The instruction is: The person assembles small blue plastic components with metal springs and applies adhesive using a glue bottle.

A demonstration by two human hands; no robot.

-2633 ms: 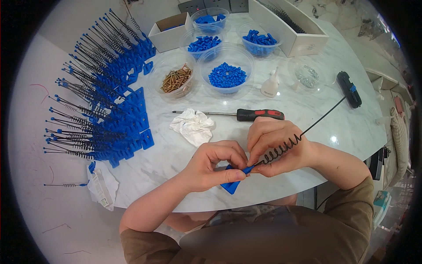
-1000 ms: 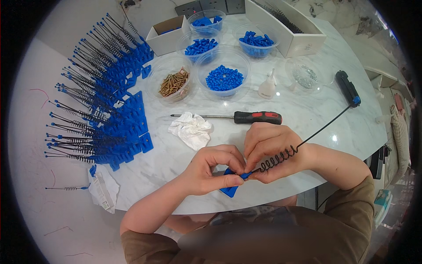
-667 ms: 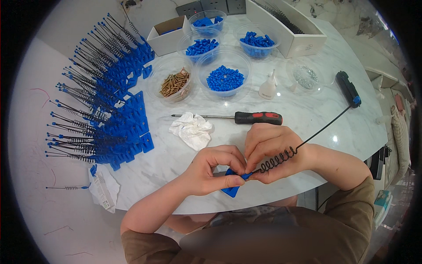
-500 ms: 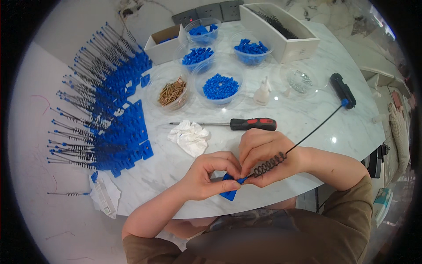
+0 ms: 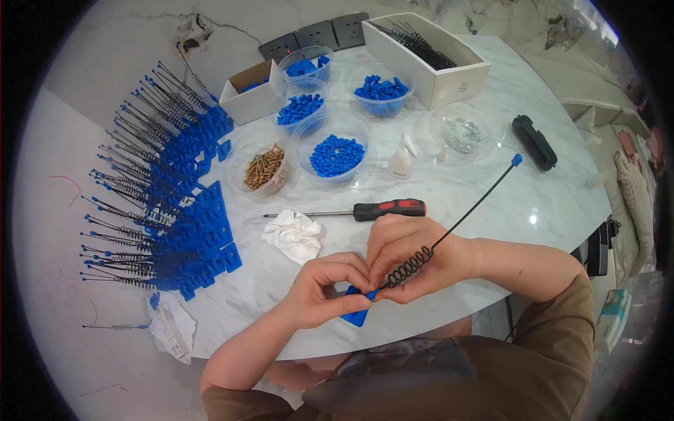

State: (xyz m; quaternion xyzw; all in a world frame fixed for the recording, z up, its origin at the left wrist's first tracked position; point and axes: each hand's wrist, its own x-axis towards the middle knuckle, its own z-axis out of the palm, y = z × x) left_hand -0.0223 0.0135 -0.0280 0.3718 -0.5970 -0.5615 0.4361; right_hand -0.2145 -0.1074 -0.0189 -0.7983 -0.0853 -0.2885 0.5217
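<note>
At the near edge of the table (image 5: 491,203), the left hand (image 5: 324,289) pinches a flat blue plastic piece (image 5: 356,313) between thumb and bent fingers, while the right hand (image 5: 411,252) closes its fingers around the coil of a black spring rod (image 5: 449,235) just above it. The rod runs up and right to a small blue tip (its lower end meets the blue piece). A white box (image 5: 439,67) of black rods stands at the far edge, a small cardboard box (image 5: 247,98) left of it.

Both forearms come in from below and meet at the middle; the left hand (image 5: 326,288) and right hand (image 5: 406,256) touch, fingers curled and pinching.
</note>
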